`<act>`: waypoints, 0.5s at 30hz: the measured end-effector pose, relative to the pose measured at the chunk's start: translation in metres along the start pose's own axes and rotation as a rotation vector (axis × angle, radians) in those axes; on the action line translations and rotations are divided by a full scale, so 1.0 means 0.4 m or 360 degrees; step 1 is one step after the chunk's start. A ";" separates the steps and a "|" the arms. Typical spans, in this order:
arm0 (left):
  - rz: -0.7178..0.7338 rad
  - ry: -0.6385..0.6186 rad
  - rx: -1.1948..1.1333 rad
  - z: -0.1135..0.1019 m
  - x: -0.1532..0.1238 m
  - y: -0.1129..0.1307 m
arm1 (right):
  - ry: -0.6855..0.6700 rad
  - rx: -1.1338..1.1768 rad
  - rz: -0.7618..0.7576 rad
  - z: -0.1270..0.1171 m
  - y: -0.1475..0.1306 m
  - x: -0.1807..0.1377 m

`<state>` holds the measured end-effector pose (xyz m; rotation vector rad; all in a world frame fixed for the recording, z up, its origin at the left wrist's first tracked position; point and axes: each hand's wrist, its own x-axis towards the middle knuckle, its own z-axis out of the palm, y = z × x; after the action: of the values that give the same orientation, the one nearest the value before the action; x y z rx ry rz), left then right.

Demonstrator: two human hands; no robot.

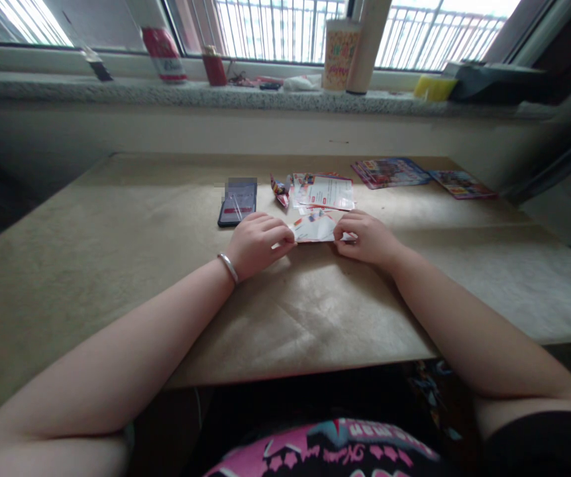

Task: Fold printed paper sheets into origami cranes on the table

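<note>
A printed sheet of paper (pixel 315 227), mostly white with small coloured pictures, lies between my hands at the middle of the table. My left hand (pixel 261 242), with a silver bangle at the wrist, pinches its left end between thumb and fingers. At the other end my right hand (pixel 365 237) grips the paper the same way. Just beyond is a small stack of printed leaflets (pixel 326 191). A crumpled, colourful foil wrapper (pixel 280 191) sits beside the stack. To the left of it lies a dark phone (pixel 238 204), its screen lit and partly blurred out.
Colourful booklets (pixel 389 172) lie at the back right, with another pile of them (pixel 462 183) farther right. On the stone windowsill (pixel 265 99) stand a red can (pixel 163 54), a patterned paper cup (pixel 339 54), a yellow object (pixel 434 87) and a dark box-like thing (pixel 494 81).
</note>
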<state>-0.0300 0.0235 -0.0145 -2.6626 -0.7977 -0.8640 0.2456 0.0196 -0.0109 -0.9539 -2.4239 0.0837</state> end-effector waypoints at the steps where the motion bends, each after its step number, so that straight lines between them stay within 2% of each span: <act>1: 0.0003 0.0001 -0.0013 0.000 -0.001 -0.001 | -0.0006 -0.0008 0.0004 -0.001 0.001 -0.001; 8: -0.0021 0.0007 -0.0099 0.003 -0.001 0.001 | -0.0076 -0.0021 0.0023 0.002 0.007 -0.001; 15: 0.0090 -0.0237 -0.0218 0.026 0.006 -0.003 | -0.0198 0.0020 -0.0002 0.019 -0.019 0.008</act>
<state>-0.0243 0.0295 -0.0215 -2.8825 -0.7157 -0.7380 0.2354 0.0170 -0.0141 -0.9682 -2.5343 0.1622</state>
